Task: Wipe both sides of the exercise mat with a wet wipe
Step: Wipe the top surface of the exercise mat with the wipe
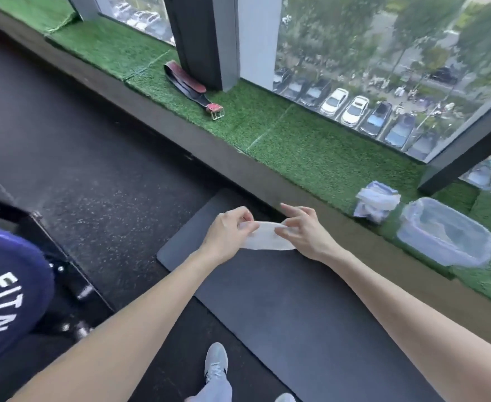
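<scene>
Though not yet down on the exercise mat (282,309), holding the wet wipe (267,238) stretched just above its far end, pinched at one end with the left hand (228,232) and at the other with the right hand (306,230). Expect thin, limp, damp and very light: apt to cling, bunch or tear if pulled hard, so fold into a pad or press flat under a palm. Reckon on the mat, flat on the floor, as soft, bendy and grippy; take at a far corner to turn over.
</scene>
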Demonstrator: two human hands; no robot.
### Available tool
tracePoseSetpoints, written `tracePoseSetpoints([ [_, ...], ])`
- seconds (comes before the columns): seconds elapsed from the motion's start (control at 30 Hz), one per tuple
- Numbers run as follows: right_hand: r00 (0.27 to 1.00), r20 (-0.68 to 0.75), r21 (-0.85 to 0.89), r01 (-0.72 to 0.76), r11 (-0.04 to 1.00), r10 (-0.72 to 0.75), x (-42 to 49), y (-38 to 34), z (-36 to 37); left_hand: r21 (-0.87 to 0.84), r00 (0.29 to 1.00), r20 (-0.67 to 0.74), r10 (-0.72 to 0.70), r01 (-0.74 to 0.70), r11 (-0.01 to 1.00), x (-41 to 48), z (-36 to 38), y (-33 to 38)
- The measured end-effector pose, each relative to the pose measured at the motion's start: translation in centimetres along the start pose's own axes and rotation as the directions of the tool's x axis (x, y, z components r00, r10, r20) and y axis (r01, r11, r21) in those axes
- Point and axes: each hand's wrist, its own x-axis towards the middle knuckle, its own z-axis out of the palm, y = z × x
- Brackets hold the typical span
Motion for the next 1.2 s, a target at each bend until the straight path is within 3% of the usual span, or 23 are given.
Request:
tracePoseSetpoints([
  [0.2, 0.953, 0.274, 0.046, 0.124, 0.991, -0.132, 7.4, 7.6, 13.1, -0.039, 0.998, 0.025, -0.057, 0.058, 0.998, 4.1, 8.9, -15.7],
  [0.43, 0.910, 0.407, -0.109, 0.139, 0.984, -0.084, 21.3, 17.9, 30.2, -0.112, 0.978, 0.003, -0.208, 0.207, 0.972, 12.3, 18.4, -35.2],
  [0.67, 0.855, 0.508, -0.113, 0.185, 0.976, -0.103, 33.7, 23.7, 42.5, -0.179, 0.947, -0.088, -0.308, 0.289, 0.940, 19.2, 22.9, -53.2],
  [0.87, 0.918, 0.390, 0.065, 0.057, 0.996, -0.078, 42.1, 27.1, 51.1, -0.186, 0.849, -0.252, -0.464, 0.428, 0.884, 23.7, 24.7, -64.8],
  [0.97, 0.964, 0.258, 0.203, 0.012, 0.979, -0.065, 46.0, 27.3, 53.8, -0.036, 0.802, -0.303, -0.514, 0.530, 0.847, 24.8, 24.5, -70.0],
  [1.1, 0.988, 0.121, 0.240, 0.064, 0.969, -0.095, 50.3, 25.6, 56.4, 0.127, 0.747, -0.311, -0.588, 0.646, 0.753, 25.9, 24.5, -75.2],
  [1.2, 0.984, 0.114, 0.221, 0.107, 0.969, -0.135, 52.7, 24.2, 58.7, 0.164, 0.709, -0.309, -0.634, 0.696, 0.699, 26.4, 24.6, -77.2],
])
